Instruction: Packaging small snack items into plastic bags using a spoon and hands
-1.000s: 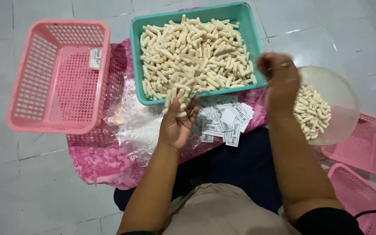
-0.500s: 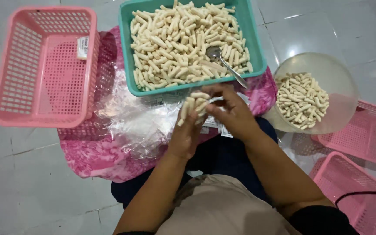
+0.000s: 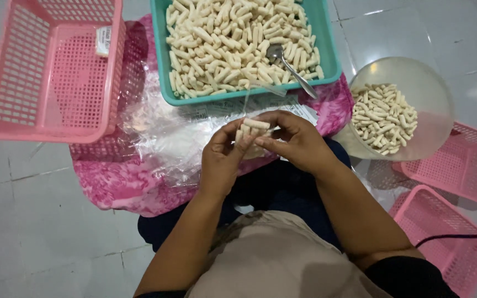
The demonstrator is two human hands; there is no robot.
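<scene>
A pale grey tiled floor (image 3: 40, 232) with thin grout lines catches soft reflected light at the upper right.

Both hands are bunched together over the lap, left hand (image 3: 224, 160) and right hand (image 3: 296, 142) pinching a cluster of pale snack sticks (image 3: 249, 132), and straight ahead the teal tray (image 3: 160, 66) walls off the way forward, a spoon (image 3: 291, 66) sticking out over its near rim. Left, the tall pink basket (image 3: 51, 72) blocks, though crinkled clear plastic (image 3: 161, 132) lies flat between. Right, the round bowl (image 3: 415, 88) and two low pink baskets (image 3: 459, 165) crowd close.
</scene>
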